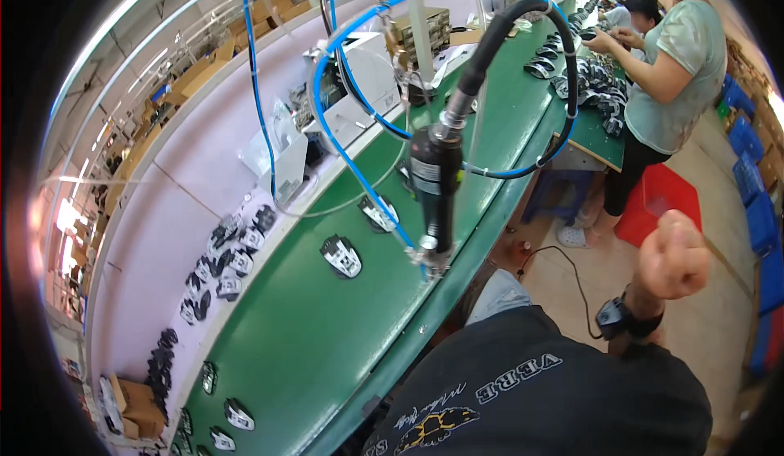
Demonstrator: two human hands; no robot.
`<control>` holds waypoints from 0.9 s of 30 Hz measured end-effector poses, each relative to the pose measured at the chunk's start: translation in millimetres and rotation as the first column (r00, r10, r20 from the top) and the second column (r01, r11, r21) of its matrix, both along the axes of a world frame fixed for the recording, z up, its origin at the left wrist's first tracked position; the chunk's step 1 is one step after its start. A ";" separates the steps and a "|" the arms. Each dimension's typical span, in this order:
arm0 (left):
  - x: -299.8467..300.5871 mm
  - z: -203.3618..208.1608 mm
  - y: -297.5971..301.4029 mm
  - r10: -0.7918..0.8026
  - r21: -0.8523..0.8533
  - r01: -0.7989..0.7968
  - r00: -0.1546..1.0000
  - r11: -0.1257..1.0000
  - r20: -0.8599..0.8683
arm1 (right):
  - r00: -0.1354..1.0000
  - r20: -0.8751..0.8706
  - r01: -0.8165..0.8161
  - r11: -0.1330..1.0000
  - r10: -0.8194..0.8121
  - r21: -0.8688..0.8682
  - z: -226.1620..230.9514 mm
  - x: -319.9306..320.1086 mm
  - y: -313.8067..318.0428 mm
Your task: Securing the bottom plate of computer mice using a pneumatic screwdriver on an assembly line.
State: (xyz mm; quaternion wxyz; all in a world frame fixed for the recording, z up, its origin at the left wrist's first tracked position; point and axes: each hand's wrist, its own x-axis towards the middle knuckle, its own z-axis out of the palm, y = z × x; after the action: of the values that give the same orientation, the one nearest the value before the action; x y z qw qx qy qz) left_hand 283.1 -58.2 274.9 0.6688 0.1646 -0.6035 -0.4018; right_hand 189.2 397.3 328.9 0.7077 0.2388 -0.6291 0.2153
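Observation:
My right hand (674,256) is raised at the right, off the bench and over the floor. Its fingers are curled into a fist; whatever is inside, if anything, is hidden. A dark device on a black strap (622,319) sits on that wrist. My left hand does not show. In front of me a black power screwdriver (434,186) hangs upright from a thick black hose, its tip above the edge of a green conveyor belt (302,350). Black and white computer mouse parts lie on the belt, one (340,257) left of the screwdriver and another (378,213) farther up.
More mouse parts (233,252) are heaped on the ledge beyond the belt. Blue air hoses (320,97) loop overhead. A co-worker (674,72) stands at the far right by piled parts (596,88). Near that person are a red bin (657,203) and a blue stool (558,195).

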 end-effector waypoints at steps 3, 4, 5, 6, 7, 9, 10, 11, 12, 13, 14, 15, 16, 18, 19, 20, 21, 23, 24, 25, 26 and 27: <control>-9.4 -9.3 -3.9 0.014 -0.082 -0.004 0.993 0.997 0.116 | 0.985 0.164 -0.038 0.992 0.058 -0.123 -15.3 -9.0 -24.3; -14.6 -15.8 -9.4 -0.038 -0.094 0.051 0.991 0.994 0.127 | 0.972 0.218 -0.042 0.982 0.083 -0.185 -20.3 -12.4 -30.4; -19.3 -13.4 -4.8 -0.066 -0.098 0.080 0.987 0.992 0.146 | 0.956 0.272 -0.061 0.979 0.113 -0.194 -26.9 -12.1 -35.3; -22.8 -11.1 -1.0 -0.089 -0.101 0.106 0.983 0.989 0.162 | 0.963 0.269 0.039 0.989 0.000 -0.140 -30.7 -20.1 -46.7; -14.5 -18.2 -13.7 -0.169 0.021 0.170 0.948 0.985 0.270 | 0.938 0.346 0.020 1.000 -0.020 0.002 -31.5 -24.2 -54.1; -10.4 -30.4 -14.6 -0.089 0.065 0.072 0.944 0.995 0.318 | 0.912 0.409 -0.061 0.986 -0.007 0.153 -31.2 -34.6 -71.5; -9.9 -32.3 -14.8 -0.035 0.105 -0.004 0.928 0.995 0.370 | 0.771 0.599 -0.334 0.938 0.216 0.093 -29.2 -41.3 -83.0; -10.2 -44.7 -23.9 -0.113 0.155 0.042 0.868 0.987 0.484 | 0.529 0.743 -0.599 0.801 0.409 -0.014 -30.0 -60.6 -98.3; 18.9 -44.7 -31.3 -0.155 0.211 0.039 0.808 0.977 0.569 | 0.345 0.784 -0.712 0.689 0.516 -0.140 -19.6 -60.0 -114.6; 17.0 -41.6 -25.1 -0.174 0.142 0.103 0.687 0.985 0.705 | 0.221 0.811 -0.758 0.618 0.542 -0.207 -18.8 -60.1 -124.8; 0.0 -34.6 -23.7 -0.189 0.093 0.198 0.544 0.976 0.818 | 0.110 0.826 -0.783 0.559 0.554 -0.271 -15.7 -63.4 -134.7; -12.2 -45.9 -23.0 -0.140 0.014 0.249 0.494 0.968 0.858 | 0.066 0.850 -0.775 0.563 0.522 -0.286 -14.7 -69.6 -142.7; -15.7 -59.7 -31.5 -0.084 -0.057 0.307 0.426 0.950 0.901 | 0.016 0.871 -0.761 0.571 0.491 -0.308 -16.0 -70.2 -152.5; -11.4 -78.9 -46.7 -0.013 -0.053 0.185 0.337 0.981 0.941 | 0.021 0.928 -0.686 0.680 0.373 -0.258 -1.5 -70.4 -176.9; -11.9 -86.4 -58.9 0.031 -0.067 0.144 0.239 0.987 0.971 | 0.088 0.892 -0.651 0.703 0.444 -0.286 -2.2 -77.7 -186.1; -11.0 -96.0 -78.2 0.114 -0.136 0.078 0.243 0.988 0.963 | 0.162 0.847 -0.606 0.728 0.507 -0.320 -3.7 -84.9 -194.0; -17.8 -108.6 -105.1 0.235 -0.243 -0.002 0.274 0.970 0.933 | 0.155 0.849 -0.622 0.717 0.505 -0.313 -7.9 -99.2 -201.4; -25.6 -126.3 -167.3 0.334 -0.303 -0.151 0.267 0.941 0.904 | 0.173 0.792 -0.583 0.709 0.586 -0.397 -14.5 -117.3 -206.7; -31.4 -137.2 -203.0 0.399 -0.362 -0.197 0.206 0.911 0.893 | 0.161 0.790 -0.586 0.701 0.591 -0.406 -18.4 -126.8 -209.7; -47.7 -131.8 -222.1 0.405 -0.369 -0.270 0.090 0.889 0.910 | 0.196 0.773 -0.595 0.700 0.603 -0.395 -21.3 -133.8 -209.5; -58.2 -138.7 -250.0 0.367 -0.341 -0.336 0.014 0.878 0.930 | 0.228 0.747 -0.608 0.691 0.624 -0.391 -26.1 -139.9 -212.3; -65.7 -149.4 -272.4 0.319 -0.288 -0.378 0.021 0.880 0.948 | 0.230 0.695 -0.613 0.656 0.681 -0.440 -31.3 -146.4 -213.6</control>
State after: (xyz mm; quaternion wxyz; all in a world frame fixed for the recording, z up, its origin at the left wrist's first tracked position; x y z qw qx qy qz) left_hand 217.4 -330.6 125.5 0.1761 0.5436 -0.8201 -0.0295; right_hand 42.8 183.7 297.5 0.1832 0.3212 -0.7138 0.5948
